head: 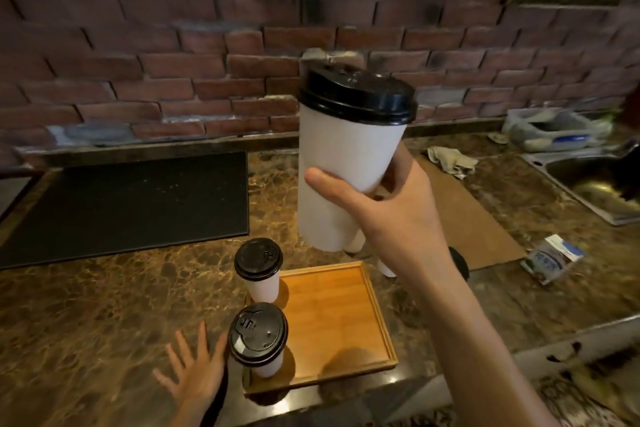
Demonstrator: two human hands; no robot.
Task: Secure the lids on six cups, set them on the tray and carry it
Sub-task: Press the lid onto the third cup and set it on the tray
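A single wide-angle camera sits on the person's head and looks forward and down across a marble counter [104,305] toward a brick wall [173,80] filling the upper half of the frame. It is close. The right hand [398,218] and its cup [343,163] loom at centre, the tray [339,315] lies at lower centre, and the left hand [197,378] shows near the bottom edge.
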